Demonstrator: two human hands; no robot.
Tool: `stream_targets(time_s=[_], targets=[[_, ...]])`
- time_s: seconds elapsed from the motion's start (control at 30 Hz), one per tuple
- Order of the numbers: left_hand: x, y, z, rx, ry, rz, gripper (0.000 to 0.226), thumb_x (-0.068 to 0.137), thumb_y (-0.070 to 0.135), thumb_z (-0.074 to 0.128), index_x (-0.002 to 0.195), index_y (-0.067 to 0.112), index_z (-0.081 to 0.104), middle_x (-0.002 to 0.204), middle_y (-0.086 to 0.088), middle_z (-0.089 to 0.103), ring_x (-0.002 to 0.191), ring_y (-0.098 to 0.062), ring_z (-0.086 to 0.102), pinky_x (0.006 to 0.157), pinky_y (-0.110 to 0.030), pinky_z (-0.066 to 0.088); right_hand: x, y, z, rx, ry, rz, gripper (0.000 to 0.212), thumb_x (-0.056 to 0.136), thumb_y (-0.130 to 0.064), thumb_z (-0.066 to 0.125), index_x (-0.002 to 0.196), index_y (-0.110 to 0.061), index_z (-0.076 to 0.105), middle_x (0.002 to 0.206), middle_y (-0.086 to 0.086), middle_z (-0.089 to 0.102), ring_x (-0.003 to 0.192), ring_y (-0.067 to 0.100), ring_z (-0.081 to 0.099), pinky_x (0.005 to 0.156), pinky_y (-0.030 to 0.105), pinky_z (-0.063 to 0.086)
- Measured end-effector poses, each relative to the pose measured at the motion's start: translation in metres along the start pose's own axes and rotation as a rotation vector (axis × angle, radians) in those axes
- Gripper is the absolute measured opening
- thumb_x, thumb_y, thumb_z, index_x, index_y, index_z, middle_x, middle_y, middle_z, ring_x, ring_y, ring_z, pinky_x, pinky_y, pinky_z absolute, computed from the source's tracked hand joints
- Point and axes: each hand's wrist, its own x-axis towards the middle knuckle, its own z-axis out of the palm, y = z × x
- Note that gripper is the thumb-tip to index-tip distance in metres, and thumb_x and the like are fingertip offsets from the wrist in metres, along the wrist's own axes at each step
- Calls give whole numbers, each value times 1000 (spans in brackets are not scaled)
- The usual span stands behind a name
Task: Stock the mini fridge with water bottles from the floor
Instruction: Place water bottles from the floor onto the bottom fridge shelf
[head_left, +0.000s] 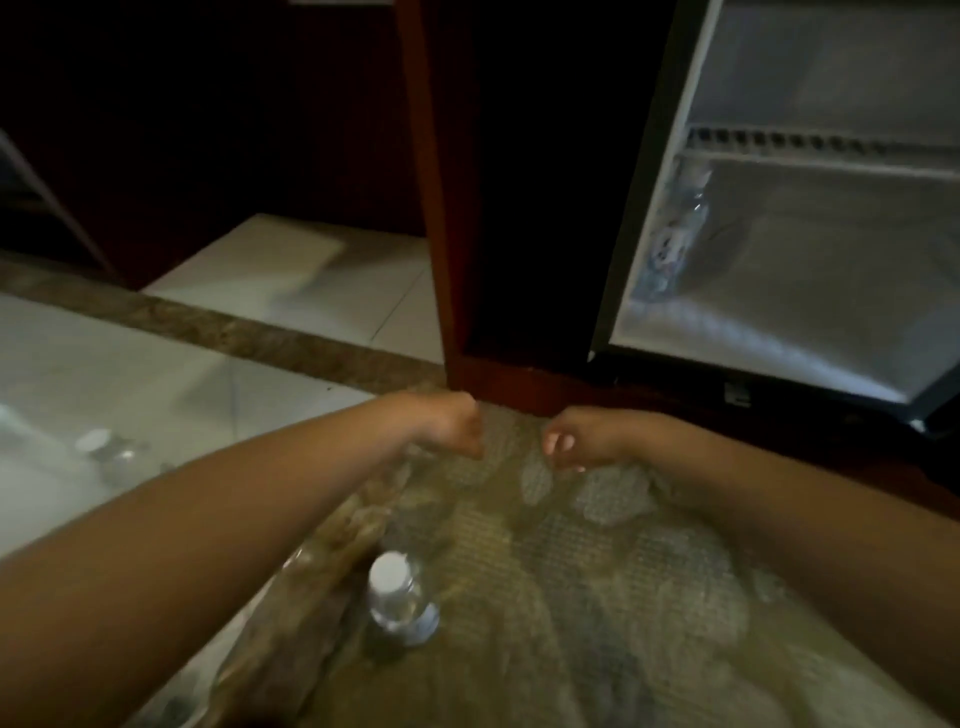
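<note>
A clear water bottle (397, 597) with a white cap stands upright at the left edge of a patterned olive cloth (571, 597) spread below me. Another white-capped bottle (101, 447) sits blurred on the tiled floor at the left. The mini fridge (810, 249) is open at the upper right, with one bottle (675, 228) upright against its left inner wall. My left hand (457, 428) and my right hand (574, 439) are curled side by side at the cloth's far edge and seem to grip it. Neither hand touches a bottle.
A red-brown wooden cabinet post (441, 208) stands between the dark recess and the fridge. A brown stone strip (249, 332) crosses the pale floor tiles (291, 280). A wire shelf (821, 148) divides the fridge interior.
</note>
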Motion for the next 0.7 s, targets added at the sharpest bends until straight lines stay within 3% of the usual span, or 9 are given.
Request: stream_targets(time_s=[0.03,0.1,0.23,0.33,0.43,0.57,0.7], targets=[[-7,-7,7,21,-26,-4,33,93,24,53,117,2,58,115,-12,59,112,-29,55,75,-15,42,-3,-11,4,-24,-14,-20,17,92,-20,56,107,-13,62,108,10,64,89,16,56,82,33,49],[-20,-20,17,35,-88,-32,36,94,28,51,124,7,54,123,-9,55,113,-24,52,84,-21,41,-7,-30,14,-60,-38,-61,25,93,-23,55,114,-10,61,106,4,62,92,13,54,77,27,44],[-42,-51,25,49,-216,-42,23,94,15,51,113,4,57,106,-6,53,97,-19,48,80,-27,39,-13,-66,42,-88,-63,-203,29,93,-23,54,117,-7,61,108,6,66,97,23,61,80,27,45],[-62,-71,28,130,-279,-101,35,90,5,52,126,5,54,120,-9,55,111,-24,51,85,-25,42,-20,-90,63,-72,-28,-337,40,91,-26,56,129,-13,52,114,9,64,102,23,61,87,35,48],[-77,-92,39,149,-360,-168,42,87,13,60,129,14,53,134,-7,51,123,-23,47,100,-31,39,-25,-112,83,-103,70,-476,55,88,-33,61,138,-19,42,115,6,64,95,18,59,81,32,49],[-85,-104,58,115,-433,-219,49,84,25,65,130,19,50,138,-5,47,127,-22,43,106,-36,37,-22,-128,98,-352,249,-571,42,90,-38,57,126,-20,49,118,5,62,104,24,59,68,27,35],[-80,-96,71,83,-453,-179,60,84,32,65,138,18,42,140,-5,44,131,-24,40,108,-37,35,-15,-130,100,-449,241,-550,31,94,-37,50,116,-15,50,115,10,62,102,30,59,67,30,32]])
